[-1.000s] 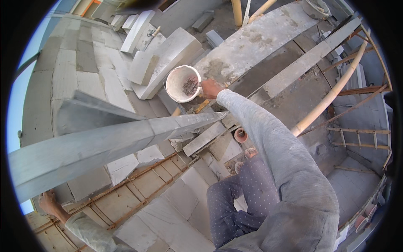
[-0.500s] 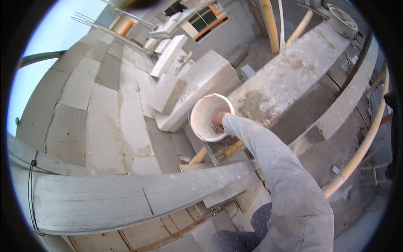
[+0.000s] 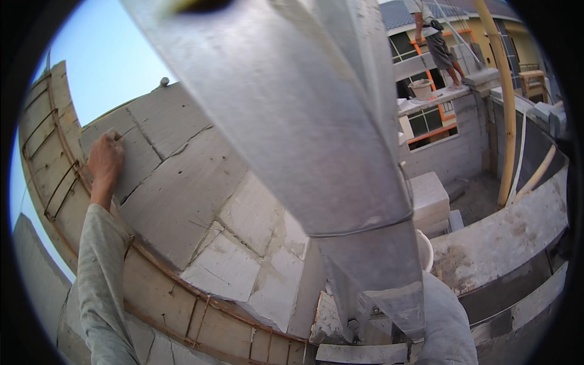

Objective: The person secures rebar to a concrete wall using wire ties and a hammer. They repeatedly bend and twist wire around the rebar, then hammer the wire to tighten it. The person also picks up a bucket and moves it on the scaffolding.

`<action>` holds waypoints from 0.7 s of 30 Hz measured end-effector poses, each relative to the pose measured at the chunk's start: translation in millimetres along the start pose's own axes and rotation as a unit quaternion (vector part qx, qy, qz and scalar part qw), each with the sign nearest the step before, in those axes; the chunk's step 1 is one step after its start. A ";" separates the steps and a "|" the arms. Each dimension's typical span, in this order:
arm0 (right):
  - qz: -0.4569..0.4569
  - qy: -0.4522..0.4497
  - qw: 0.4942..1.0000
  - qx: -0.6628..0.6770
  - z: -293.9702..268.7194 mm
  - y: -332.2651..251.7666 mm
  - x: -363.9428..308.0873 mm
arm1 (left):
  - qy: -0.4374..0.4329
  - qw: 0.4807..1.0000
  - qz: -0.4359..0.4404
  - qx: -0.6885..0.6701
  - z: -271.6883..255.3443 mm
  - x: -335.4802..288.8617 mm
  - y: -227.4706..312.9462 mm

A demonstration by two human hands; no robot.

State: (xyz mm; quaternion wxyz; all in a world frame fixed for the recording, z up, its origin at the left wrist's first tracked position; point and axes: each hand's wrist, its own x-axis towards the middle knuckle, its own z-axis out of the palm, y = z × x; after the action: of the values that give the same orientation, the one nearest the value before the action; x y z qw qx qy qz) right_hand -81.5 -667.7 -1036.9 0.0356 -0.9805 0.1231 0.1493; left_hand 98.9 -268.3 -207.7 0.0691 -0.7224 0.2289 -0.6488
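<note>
Grey block (image 3: 139,157) lies at the left grip (image 3: 106,157), near the upper left end of the wall (image 3: 182,188). The left grip rests against the block's left part, fingers bent; whether anything is grasped between them cannot be told. The right grip is hidden behind the beam (image 3: 286,115); its state cannot be told.

The block is flat-faced, matt and darker than the blocks lower in the wall. Its right joint shows as a narrow dark line, and a wider, uneven crack runs along its lower edge. The lower blocks are pale, with ragged mortar smears at the joints.

The left sleeve (image 3: 103,274) is grey and wrinkled, and crosses the rods (image 3: 58,149) set along the wall's edge. The beam is smooth, grey and slanted; it crosses the middle of the view, close to the camera, with a thin wire (image 3: 359,232) around it. The right sleeve (image 3: 447,328) emerges beside its lower end.

Just right of the beam, a strip of a white bucket (image 3: 425,250) shows; the rest is covered. Next to it lies the board (image 3: 511,231), long and stained. A pole (image 3: 504,121) stands behind. Farther off, another person (image 3: 435,45) stands on a ledge beside a second bucket (image 3: 420,89).
</note>
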 end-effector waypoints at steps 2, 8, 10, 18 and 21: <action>0.006 0.001 1.000 0.007 -14.5 8.3 -12.1 | -0.016 0.999 -0.016 -0.034 -13.5 -2.5 11.7; 0.122 0.149 0.971 0.141 -115.7 30.9 -108.5 | -0.016 0.985 -0.081 -0.152 -24.9 -5.5 29.2; 0.167 0.250 0.928 0.219 -160.6 31.8 -164.2 | -0.008 0.970 -0.120 -0.212 -22.4 -8.9 31.9; 0.276 0.147 0.697 0.645 -273.6 -67.8 -470.7 | 0.048 0.772 -0.375 -0.510 -24.4 -14.8 60.7; 0.154 -0.091 0.619 0.764 -318.8 -154.4 -545.0 | 0.052 0.525 -0.530 -0.664 -32.9 -2.6 72.4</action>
State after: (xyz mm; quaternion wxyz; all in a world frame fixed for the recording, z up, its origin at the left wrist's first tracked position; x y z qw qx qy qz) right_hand -456.2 -426.5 -563.6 0.7598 -0.5474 0.3382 0.0932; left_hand 49.4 -324.8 -233.9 -0.7991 -0.5126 0.1722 -0.2628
